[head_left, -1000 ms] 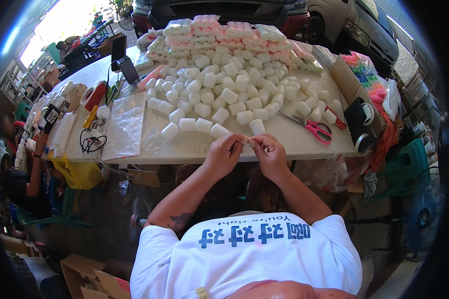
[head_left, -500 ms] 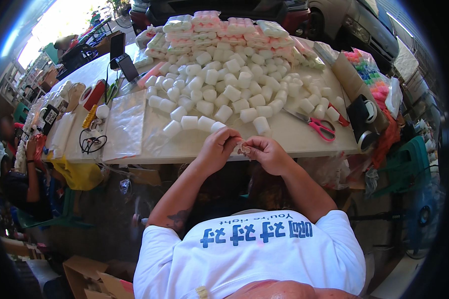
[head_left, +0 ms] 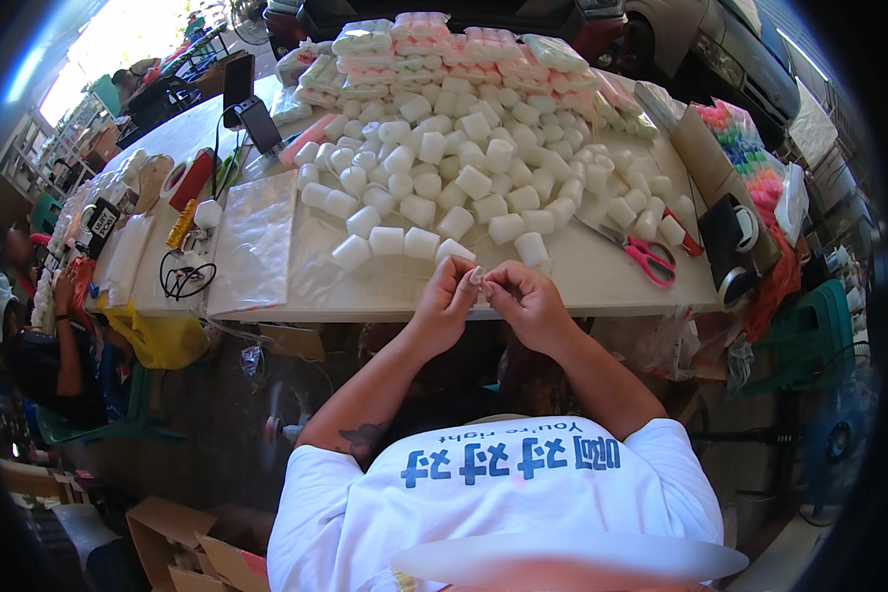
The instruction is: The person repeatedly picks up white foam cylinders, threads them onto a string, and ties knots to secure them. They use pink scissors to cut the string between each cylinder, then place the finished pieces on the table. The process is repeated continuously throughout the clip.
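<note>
Over the table's front edge my left hand (head_left: 447, 303) and my right hand (head_left: 526, 301) meet, thumbs and fingers pinched. A small whitish piece (head_left: 478, 277) is between their fingertips. Fingers cover most of it, and I cannot tell its kind. Just beyond my hands lies a wide heap of white, rounded plastic cylinders (head_left: 474, 182). The nearest cylinder (head_left: 454, 253) is right by the fingers of my left hand.
Pink-handled scissors (head_left: 649, 261) lie right of the heap. On the left are a clear plastic sheet (head_left: 254, 242), a black cable (head_left: 187, 280) and a phone (head_left: 237, 89). Filled packs (head_left: 419, 44) are stacked behind. Another person's arm (head_left: 66, 335) shows far left.
The fingertips of my two hands have drawn closer together, and less of the whitish piece shows. The whole view has shifted slightly. A blurred pale shape now crosses the bottom edge.
</note>
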`<act>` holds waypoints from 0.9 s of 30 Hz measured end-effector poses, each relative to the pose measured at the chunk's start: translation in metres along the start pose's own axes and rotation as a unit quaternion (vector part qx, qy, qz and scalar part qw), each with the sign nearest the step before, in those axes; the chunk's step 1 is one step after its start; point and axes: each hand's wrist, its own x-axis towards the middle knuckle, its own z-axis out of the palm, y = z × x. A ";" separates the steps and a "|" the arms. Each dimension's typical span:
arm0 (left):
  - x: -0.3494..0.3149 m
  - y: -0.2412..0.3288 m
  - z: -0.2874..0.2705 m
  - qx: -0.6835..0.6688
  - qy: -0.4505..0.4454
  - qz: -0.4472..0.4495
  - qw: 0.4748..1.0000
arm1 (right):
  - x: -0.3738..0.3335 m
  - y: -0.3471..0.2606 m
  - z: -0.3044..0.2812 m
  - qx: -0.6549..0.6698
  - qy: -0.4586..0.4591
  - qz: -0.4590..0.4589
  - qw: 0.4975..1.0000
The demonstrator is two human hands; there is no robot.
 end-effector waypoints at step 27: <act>0.002 -0.004 0.007 0.271 0.091 0.245 0.927 | -0.001 0.017 -0.013 0.164 -0.039 0.059 0.984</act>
